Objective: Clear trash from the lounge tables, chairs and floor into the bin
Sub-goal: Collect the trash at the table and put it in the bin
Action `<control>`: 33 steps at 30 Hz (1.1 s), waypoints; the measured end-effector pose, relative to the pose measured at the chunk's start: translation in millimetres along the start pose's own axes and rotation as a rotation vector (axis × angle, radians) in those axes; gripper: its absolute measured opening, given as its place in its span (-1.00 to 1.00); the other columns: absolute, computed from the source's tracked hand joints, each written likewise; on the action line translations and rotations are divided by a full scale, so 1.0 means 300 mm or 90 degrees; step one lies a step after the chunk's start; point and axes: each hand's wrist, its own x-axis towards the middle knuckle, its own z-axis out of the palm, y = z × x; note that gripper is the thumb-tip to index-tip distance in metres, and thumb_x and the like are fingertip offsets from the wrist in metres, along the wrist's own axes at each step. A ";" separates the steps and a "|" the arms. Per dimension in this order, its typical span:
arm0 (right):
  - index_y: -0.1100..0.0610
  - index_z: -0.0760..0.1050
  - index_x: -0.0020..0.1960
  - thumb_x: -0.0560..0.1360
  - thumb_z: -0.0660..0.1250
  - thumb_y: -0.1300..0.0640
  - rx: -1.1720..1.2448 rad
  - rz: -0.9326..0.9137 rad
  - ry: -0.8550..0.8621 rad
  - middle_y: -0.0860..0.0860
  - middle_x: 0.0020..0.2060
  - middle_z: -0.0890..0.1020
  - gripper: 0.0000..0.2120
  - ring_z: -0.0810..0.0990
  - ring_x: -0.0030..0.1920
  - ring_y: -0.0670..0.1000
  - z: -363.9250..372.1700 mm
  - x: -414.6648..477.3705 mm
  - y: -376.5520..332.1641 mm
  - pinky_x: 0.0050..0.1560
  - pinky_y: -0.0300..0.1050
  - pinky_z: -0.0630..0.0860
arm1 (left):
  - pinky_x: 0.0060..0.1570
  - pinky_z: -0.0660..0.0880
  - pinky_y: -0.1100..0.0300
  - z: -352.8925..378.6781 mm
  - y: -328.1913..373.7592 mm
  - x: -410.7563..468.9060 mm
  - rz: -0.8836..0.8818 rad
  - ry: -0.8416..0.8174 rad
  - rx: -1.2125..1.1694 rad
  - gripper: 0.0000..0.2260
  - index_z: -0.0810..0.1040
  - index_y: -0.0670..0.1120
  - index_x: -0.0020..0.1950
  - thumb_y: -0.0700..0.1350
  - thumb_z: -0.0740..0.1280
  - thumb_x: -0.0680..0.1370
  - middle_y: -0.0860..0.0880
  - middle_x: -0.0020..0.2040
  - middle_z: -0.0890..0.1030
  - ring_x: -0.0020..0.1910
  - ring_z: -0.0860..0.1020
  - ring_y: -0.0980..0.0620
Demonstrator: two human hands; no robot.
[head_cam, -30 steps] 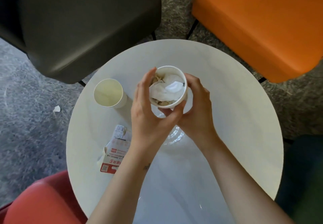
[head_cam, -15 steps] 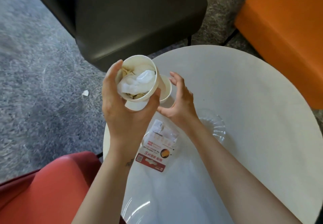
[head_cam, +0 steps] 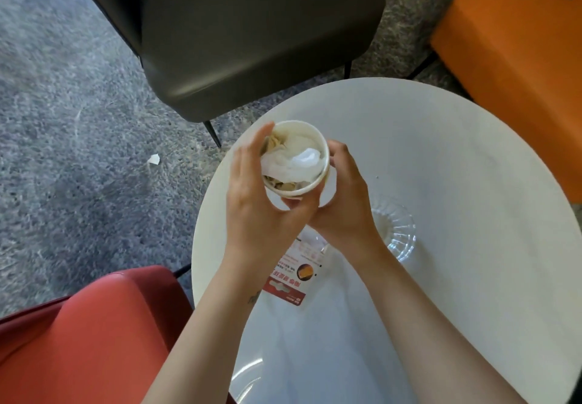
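Over the table your left hand grips the stuffed cup, your right hand the empty cup; nest them upright

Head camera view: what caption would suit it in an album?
Left hand and right hand hold a tissue-stuffed paper cup over a round white table bearing a snack wrapper.
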 end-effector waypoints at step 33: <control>0.22 0.41 0.20 0.48 0.25 0.24 0.032 0.136 0.621 0.03 0.09 0.53 -0.72 0.51 0.12 -0.03 -1.176 -0.990 0.188 0.16 -0.22 0.40 | 0.03 0.27 0.56 0.574 0.937 -0.671 0.344 -0.379 -0.123 -0.33 0.33 -0.13 0.33 -0.09 0.54 0.30 0.04 0.17 0.42 0.12 0.38 0.20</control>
